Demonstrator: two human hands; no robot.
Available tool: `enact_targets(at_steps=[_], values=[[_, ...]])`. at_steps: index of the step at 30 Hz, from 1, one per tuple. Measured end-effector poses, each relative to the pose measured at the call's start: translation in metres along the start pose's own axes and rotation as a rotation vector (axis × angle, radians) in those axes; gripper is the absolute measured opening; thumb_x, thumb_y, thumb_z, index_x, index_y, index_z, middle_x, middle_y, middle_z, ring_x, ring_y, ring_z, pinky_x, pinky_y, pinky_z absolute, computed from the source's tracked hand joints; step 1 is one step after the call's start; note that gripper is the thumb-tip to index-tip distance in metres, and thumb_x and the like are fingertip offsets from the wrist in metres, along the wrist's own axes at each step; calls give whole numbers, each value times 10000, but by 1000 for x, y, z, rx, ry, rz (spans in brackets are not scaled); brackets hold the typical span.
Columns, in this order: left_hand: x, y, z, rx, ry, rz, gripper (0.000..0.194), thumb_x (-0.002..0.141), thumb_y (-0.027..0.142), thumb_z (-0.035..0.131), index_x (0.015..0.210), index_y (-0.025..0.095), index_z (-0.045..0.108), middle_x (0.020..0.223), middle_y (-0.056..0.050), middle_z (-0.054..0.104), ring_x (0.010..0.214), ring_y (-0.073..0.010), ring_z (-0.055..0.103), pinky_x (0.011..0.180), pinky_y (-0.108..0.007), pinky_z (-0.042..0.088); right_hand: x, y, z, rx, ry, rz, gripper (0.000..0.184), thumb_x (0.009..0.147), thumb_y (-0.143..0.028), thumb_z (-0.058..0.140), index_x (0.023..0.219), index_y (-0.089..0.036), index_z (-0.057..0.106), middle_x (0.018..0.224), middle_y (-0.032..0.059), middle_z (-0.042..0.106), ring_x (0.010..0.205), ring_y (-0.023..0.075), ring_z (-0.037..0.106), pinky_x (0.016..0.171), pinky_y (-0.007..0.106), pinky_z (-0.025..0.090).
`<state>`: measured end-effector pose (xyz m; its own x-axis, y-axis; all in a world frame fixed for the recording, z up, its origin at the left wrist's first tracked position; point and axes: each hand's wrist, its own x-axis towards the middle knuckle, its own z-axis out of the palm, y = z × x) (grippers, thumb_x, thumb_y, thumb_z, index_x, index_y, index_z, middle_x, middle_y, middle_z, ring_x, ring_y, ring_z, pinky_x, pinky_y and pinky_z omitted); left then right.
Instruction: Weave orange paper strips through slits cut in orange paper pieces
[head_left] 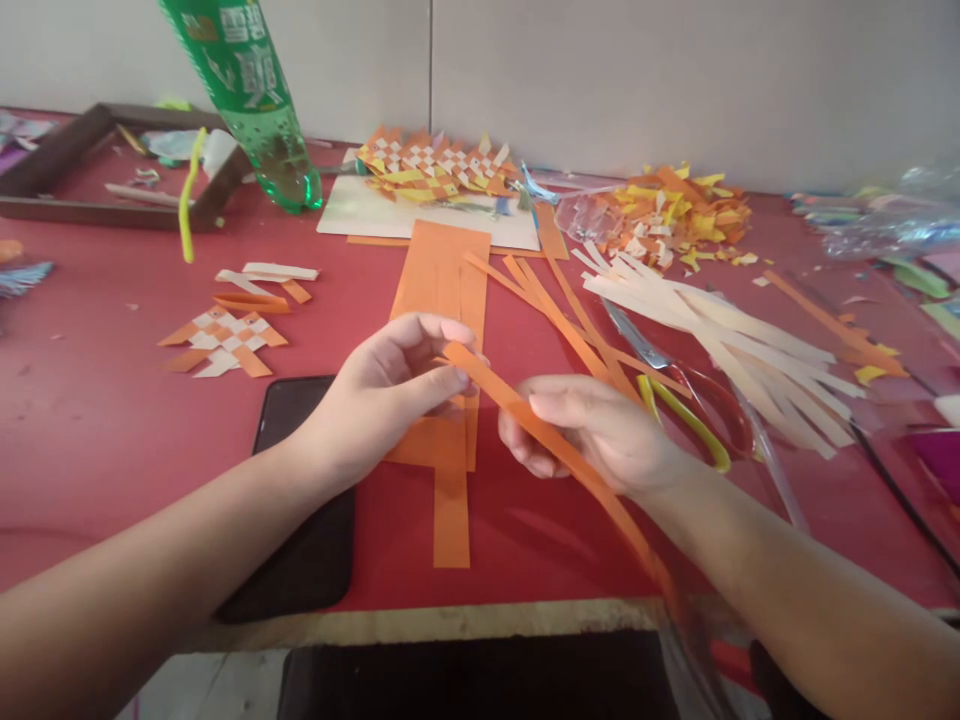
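An orange paper strip (577,462) runs between my hands above the table, its long end trailing down past the front edge. My left hand (401,375) is closed, with thumb and fingers pinching near the strip's upper end. Farther along, my right hand (600,425) grips the same strip between thumb and fingers. Beneath my hands lie orange paper sheets (442,270) and a short orange strip (451,520) pointing toward me. Loose orange strips (559,320) fan out just beyond my right hand.
Scissors (694,405) with red and yellow handles lie by white paper strips (735,340). A black phone (307,540) rests near the front edge. A woven paper fish (225,340) lies left. At the back are a green bottle (259,110), dark frame (90,210) and paper pile (675,210).
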<state>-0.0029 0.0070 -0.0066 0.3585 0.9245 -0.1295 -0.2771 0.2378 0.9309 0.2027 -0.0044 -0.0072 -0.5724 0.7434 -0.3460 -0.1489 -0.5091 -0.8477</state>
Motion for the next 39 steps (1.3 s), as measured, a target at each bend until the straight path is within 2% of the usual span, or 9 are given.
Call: enact_targets(at_steps=[3,7,12,15,17,22,29,34,39], values=[[-1,1,1,35,-145,-89,56,883,185,641,938,193,637,818,0,672,745,-134,669,730,-265,549,1,0,1,-3,-41,5,370,877,-484,601,863,-136,723,730,41,628,506,81,507,418,198,331],[-1,2,2,61,-252,-96,32,892,162,622,908,180,642,838,-21,697,754,-152,684,779,-304,535,1,0,2,-7,-94,14,296,881,-426,633,862,-137,695,776,32,616,525,69,501,425,188,335],[-1,1,0,39,-231,-81,99,857,117,618,807,188,665,1087,-44,690,921,-175,678,860,-313,523,0,-2,3,-49,-33,46,318,780,-445,739,802,-153,614,666,-13,568,507,75,484,437,195,349],[-2,1,0,58,-210,-85,144,820,70,616,759,188,673,1068,-26,673,1005,-163,643,905,-268,489,0,-1,3,-80,-11,35,317,777,-430,747,755,-166,574,550,-74,452,439,50,377,399,176,291],[-1,0,0,52,-188,-100,131,819,79,623,801,194,683,1044,-13,654,950,-135,636,862,-236,498,1,0,3,-102,-19,12,296,798,-382,743,727,-166,553,526,-87,425,419,38,333,384,166,264],[1,-1,4,-109,-52,-226,112,886,282,610,856,182,651,821,-5,616,774,-143,643,702,-268,574,4,4,3,-56,102,-109,264,816,-339,741,752,-182,540,552,-92,451,418,34,363,378,147,295],[1,2,6,92,-81,-303,129,861,242,671,796,151,608,674,16,656,610,-95,658,636,-205,564,6,7,2,-47,68,-69,196,832,-332,723,800,-171,616,662,-27,607,510,83,554,429,182,471],[0,2,5,204,-183,-330,119,867,238,661,798,147,629,697,-14,707,648,-107,690,655,-200,569,7,7,1,-71,172,-119,144,856,-306,679,821,-180,619,654,-26,629,501,84,560,439,181,459],[-1,3,7,236,-192,-291,141,823,281,706,797,161,636,676,5,678,628,-114,668,626,-211,575,7,9,0,-180,163,-175,154,847,-293,702,805,-169,621,632,-46,591,474,66,541,454,183,462]])
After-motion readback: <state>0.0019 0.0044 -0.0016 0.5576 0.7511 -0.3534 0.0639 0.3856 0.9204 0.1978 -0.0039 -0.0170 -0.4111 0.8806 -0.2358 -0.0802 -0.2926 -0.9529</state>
